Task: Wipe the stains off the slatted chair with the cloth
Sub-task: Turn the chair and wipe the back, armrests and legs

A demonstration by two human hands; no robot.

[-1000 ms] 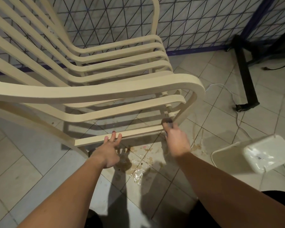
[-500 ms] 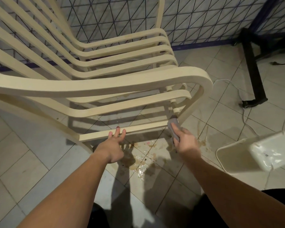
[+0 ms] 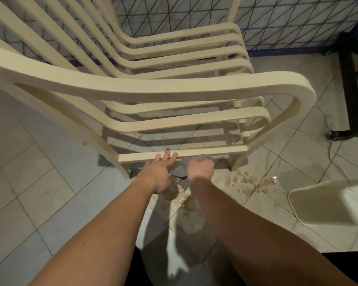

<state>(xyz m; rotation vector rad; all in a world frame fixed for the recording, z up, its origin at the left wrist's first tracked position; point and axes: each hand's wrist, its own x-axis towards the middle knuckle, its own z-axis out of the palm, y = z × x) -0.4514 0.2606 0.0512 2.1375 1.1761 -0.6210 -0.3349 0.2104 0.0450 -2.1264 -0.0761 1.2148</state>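
Head view looks down on a cream slatted chair (image 3: 174, 89) filling the left and middle of the scene, its lowest rail (image 3: 194, 152) running across just beyond both hands; the left hand (image 3: 156, 172) lies with straight, spread fingers resting on the near edge of that rail, holding nothing; just to its right the right hand (image 3: 201, 168) is curled tight round a grey cloth (image 3: 203, 156), which bunches out past the knuckles and presses up against the rail's underside, with a fold of it hanging down between the two hands; the chair's armrest arches over the rail farther off, and the seat slats behind it partly screen the floor; brownish stains (image 3: 250, 182) and a wet puddle (image 3: 180, 200) spread over the pale floor tiles (image 3: 39, 193) under and to the right of the hands; a white plastic basin (image 3: 329, 203) sits at the near right edge, well apart from the chair; a thin white cable (image 3: 331, 153) trails across the tiles beyond it; a black stand leg (image 3: 351, 89) rises at far right; a wall (image 3: 277, 21) with a dark triangular line pattern closes the far side.
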